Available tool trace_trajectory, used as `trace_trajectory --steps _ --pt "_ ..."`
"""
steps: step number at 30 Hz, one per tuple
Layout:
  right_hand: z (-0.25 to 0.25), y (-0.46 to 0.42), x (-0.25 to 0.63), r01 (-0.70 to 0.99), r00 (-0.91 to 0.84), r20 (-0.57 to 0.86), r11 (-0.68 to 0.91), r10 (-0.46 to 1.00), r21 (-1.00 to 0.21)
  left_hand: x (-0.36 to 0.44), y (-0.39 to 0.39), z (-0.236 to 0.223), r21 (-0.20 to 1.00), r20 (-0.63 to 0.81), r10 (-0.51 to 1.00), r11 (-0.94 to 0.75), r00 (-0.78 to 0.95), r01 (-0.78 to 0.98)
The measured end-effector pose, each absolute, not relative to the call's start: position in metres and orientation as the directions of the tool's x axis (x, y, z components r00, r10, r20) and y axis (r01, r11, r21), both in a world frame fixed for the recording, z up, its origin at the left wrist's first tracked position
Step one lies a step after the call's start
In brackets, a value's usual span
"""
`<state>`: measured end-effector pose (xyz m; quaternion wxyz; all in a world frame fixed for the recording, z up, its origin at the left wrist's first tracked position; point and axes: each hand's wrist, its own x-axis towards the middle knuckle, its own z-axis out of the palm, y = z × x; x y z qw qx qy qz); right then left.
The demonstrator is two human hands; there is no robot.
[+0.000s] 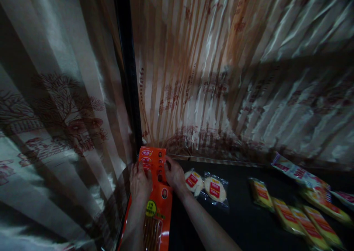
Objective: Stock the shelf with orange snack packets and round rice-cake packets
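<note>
Several orange snack packets point(155, 150) lie overlapping along the left side of the dark table, their top edges fanned out. The front packet point(165, 221) has a clear window with brown strips inside. My left hand point(141, 181) is closed over the left part of the packets, its thumb on the printed faces. At their right edge, my right hand point(174, 174) is closed on the packets with bent fingers. Some fingertips of both hands are hidden. Just right of my right hand lie two round, pale snacks in clear wrappers, a nearer one point(193, 181) and another point(215, 189).
Farther right on the dark table point(235, 221) are several yellow-and-red packets point(287, 216) and a long white-and-red packet point(301, 174). A striped, printed curtain point(207, 77) hangs behind, another point(61, 114) at left. A black post point(128, 59) stands in the corner.
</note>
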<state>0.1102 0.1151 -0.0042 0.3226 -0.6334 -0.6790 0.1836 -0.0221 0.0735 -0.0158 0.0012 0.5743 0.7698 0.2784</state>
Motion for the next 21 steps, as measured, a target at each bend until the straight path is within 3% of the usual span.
trace_trajectory --steps 4,10,16,21 --pt "-0.003 0.116 0.111 0.701 0.003 0.206 0.145 0.979 -0.698 -0.022 0.076 -0.025 0.440 0.328 0.888 0.158 -0.323 0.884" --pt "-0.005 0.115 0.114 0.676 -0.026 0.320 0.252 0.947 -0.692 -0.020 0.074 -0.025 0.420 0.341 0.889 0.147 -0.307 0.895" --pt "-0.017 0.126 0.114 0.491 0.056 0.224 0.168 0.973 -0.855 -0.018 0.073 -0.021 0.427 0.289 0.901 0.181 -0.324 0.886" --pt "-0.022 0.132 0.114 0.500 -0.035 0.146 0.144 0.989 -0.854 -0.018 0.073 -0.019 0.426 0.286 0.904 0.175 -0.316 0.888"
